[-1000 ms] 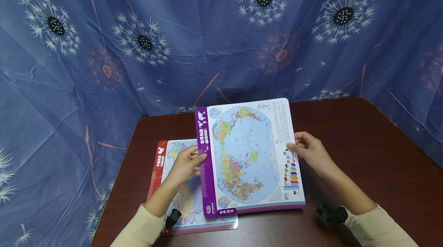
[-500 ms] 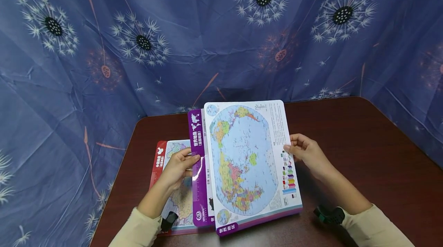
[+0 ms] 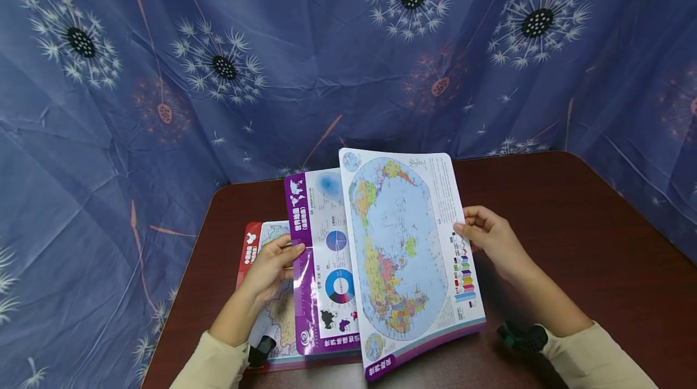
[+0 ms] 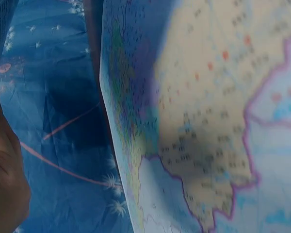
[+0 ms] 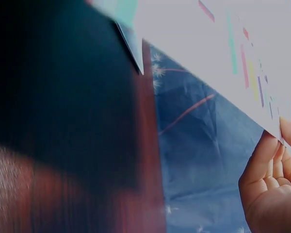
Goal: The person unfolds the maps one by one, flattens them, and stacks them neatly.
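In the head view my left hand (image 3: 265,275) pinches the left edge of a purple-banded map sheet (image 3: 302,322), its thumb on the purple strip. Pie and ring charts show on this sheet. My right hand (image 3: 498,247) pinches the right edge of a world map (image 3: 403,238), thumb in front and fingers behind. The world map overlaps the purple-banded sheet and is tilted up, its lower left corner hanging lower. A red-edged China map (image 3: 278,322) lies on the table beneath, partly covered. The right wrist view shows thumb and fingertips at the world map (image 5: 184,29) edge.
A dark reddish-brown table (image 3: 566,232) lies under everything. Behind it hangs a blue curtain (image 3: 327,62) with a dandelion print. Black wrist devices sit near both cream sleeves (image 3: 212,362).
The two sheets have parted: the world map has slid off the purple band, uncovering the charts. My left hand has shifted left; my right hand ends near its earlier place.
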### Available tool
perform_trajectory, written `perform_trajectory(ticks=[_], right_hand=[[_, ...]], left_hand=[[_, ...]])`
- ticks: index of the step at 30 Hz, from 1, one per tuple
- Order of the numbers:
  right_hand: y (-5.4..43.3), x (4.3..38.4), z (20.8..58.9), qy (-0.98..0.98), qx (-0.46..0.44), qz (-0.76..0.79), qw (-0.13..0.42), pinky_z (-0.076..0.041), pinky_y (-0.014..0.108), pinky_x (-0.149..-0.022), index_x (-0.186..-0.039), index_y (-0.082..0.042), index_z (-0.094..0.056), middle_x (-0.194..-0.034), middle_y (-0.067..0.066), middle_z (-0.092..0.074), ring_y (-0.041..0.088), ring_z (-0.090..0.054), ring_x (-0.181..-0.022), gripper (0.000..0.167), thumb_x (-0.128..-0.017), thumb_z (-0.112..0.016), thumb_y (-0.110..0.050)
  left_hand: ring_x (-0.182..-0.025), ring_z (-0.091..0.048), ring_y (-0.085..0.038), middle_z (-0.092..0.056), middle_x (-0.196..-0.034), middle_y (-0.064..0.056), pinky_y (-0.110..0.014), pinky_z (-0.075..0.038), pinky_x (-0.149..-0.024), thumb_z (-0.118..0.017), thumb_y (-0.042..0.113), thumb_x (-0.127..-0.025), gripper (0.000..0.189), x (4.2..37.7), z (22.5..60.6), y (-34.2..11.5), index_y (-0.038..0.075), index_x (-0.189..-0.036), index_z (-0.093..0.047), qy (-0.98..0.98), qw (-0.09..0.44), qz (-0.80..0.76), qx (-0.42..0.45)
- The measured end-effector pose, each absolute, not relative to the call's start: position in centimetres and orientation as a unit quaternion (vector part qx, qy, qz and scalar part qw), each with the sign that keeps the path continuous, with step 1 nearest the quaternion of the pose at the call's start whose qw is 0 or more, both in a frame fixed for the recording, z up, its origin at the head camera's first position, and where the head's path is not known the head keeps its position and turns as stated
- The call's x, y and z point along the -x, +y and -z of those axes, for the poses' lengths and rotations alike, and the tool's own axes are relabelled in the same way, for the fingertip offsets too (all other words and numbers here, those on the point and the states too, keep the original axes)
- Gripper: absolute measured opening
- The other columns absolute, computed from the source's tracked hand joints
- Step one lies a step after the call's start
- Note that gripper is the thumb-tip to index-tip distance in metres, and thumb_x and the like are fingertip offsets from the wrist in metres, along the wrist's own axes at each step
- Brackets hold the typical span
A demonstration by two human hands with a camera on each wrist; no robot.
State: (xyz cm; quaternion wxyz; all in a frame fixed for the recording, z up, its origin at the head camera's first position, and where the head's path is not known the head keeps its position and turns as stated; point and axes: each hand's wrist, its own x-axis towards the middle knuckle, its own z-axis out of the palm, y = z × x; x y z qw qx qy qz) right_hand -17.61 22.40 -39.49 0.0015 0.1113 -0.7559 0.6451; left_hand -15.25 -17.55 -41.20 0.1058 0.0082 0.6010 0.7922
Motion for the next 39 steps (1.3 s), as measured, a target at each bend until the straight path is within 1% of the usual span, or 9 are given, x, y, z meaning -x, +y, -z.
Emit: perform_trajectory(ticks=[6, 10, 14, 17, 20, 24, 26, 33, 39], right_hand=[[24.2, 17.7, 38.9, -0.754, -0.090, -0.650, 0.021, -0.048, 0.023, -0.051, -0.102, -0.008, -0.055, -0.081, 0.003, -0.054, 0.011, -0.056, -0.064, 0.016, -0.088, -0.059, -0.013], [26.1, 17.9, 39.3, -0.746, -0.076, -0.660, 0.046, -0.046, 0.021, -0.052, -0.103, -0.008, -0.056, -0.081, 0.002, -0.056, 0.010, -0.054, -0.063, 0.017, -0.087, -0.060, -0.012], [29.3, 19.3, 41.6, -0.737, -0.075, -0.668, 0.074, -0.046, 0.021, -0.052, -0.110, -0.007, -0.055, -0.085, 0.003, -0.057, 0.011, -0.055, -0.065, 0.024, -0.087, -0.060, -0.011], [32.1, 20.3, 43.5, -0.724, -0.062, -0.681, 0.093, -0.048, 0.020, -0.053, -0.115, -0.007, -0.056, -0.089, 0.003, -0.059, 0.011, -0.058, -0.067, 0.030, -0.086, -0.061, -0.010], [33.4, 19.9, 43.0, -0.720, -0.013, -0.686, 0.101, -0.049, 0.020, -0.053, -0.117, -0.008, -0.055, -0.090, 0.005, -0.057, 0.013, -0.058, -0.067, 0.033, -0.085, -0.063, -0.013], [34.0, 18.6, 41.0, -0.693, 0.047, -0.710, 0.113, -0.050, 0.018, -0.055, -0.114, -0.010, -0.057, -0.088, 0.003, -0.055, 0.010, -0.057, -0.065, 0.034, -0.082, -0.066, -0.016], [35.3, 18.8, 41.5, -0.680, 0.064, -0.720, 0.124, -0.049, 0.017, -0.055, -0.115, -0.011, -0.058, -0.089, 0.000, -0.056, 0.007, -0.057, -0.065, 0.037, -0.080, -0.068, -0.017], [37.5, 17.8, 40.4, -0.603, 0.116, -0.778, 0.132, -0.047, 0.020, -0.048, -0.118, -0.015, -0.059, -0.086, -0.004, -0.058, 0.008, -0.057, -0.063, 0.042, -0.077, -0.070, -0.016], [38.9, 17.8, 40.4, -0.619, 0.181, -0.750, 0.148, -0.045, 0.020, -0.045, -0.120, -0.022, -0.059, -0.088, -0.009, -0.056, 0.005, -0.055, -0.063, 0.051, -0.072, -0.073, -0.027]], left_hand=[[-0.066, -0.064, -0.015, -0.066, -0.082, -0.005, -0.029, -0.053, -0.055, -0.049, 0.003, -0.091, 0.015, 15.1, 41.0, -19.4, 0.010, -0.099, -0.061, 0.603, 0.093, -0.792, -0.003], [-0.065, -0.063, -0.012, -0.065, -0.081, -0.003, -0.024, -0.052, -0.053, -0.048, 0.003, -0.092, 0.018, 14.9, 40.7, -20.7, 0.013, -0.095, -0.063, 0.595, 0.073, -0.801, -0.007], [-0.061, -0.062, -0.010, -0.065, -0.078, -0.002, -0.021, -0.050, -0.048, -0.047, 0.002, -0.092, 0.022, 14.8, 40.4, -22.0, 0.015, -0.093, -0.065, 0.589, 0.053, -0.806, -0.015], [-0.059, -0.063, -0.012, -0.066, -0.076, -0.004, -0.024, -0.051, -0.048, -0.046, 0.002, -0.093, 0.022, 14.7, 40.2, -22.8, 0.013, -0.093, -0.065, 0.585, 0.048, -0.809, -0.026], [-0.059, -0.064, -0.015, -0.067, -0.075, -0.006, -0.027, -0.052, -0.048, -0.045, 0.003, -0.094, 0.022, 14.7, 40.1, -23.6, 0.012, -0.095, -0.064, 0.586, 0.043, -0.809, -0.035], [-0.060, -0.065, -0.016, -0.067, -0.076, -0.006, -0.028, -0.052, -0.048, -0.045, 0.002, -0.093, 0.022, 14.6, 40.1, -24.6, 0.012, -0.094, -0.064, 0.591, 0.023, -0.805, -0.033], [-0.061, -0.065, -0.016, -0.067, -0.077, -0.005, -0.029, -0.052, -0.049, -0.045, 0.001, -0.093, 0.023, 14.5, 40.1, -25.0, 0.012, -0.094, -0.065, 0.596, 0.015, -0.803, -0.029], [-0.063, -0.065, -0.015, -0.067, -0.079, -0.005, -0.028, -0.052, -0.050, -0.044, 0.001, -0.093, 0.025, 14.2, 40.3, -26.3, 0.013, -0.093, -0.066, 0.601, 0.005, -0.799, -0.023], [-0.064, -0.065, -0.016, -0.067, -0.079, -0.005, -0.030, -0.052, -0.051, -0.043, 0.000, -0.094, 0.026, 13.8, 40.4, -27.5, 0.013, -0.094, -0.066, 0.601, 0.006, -0.799, -0.024]])
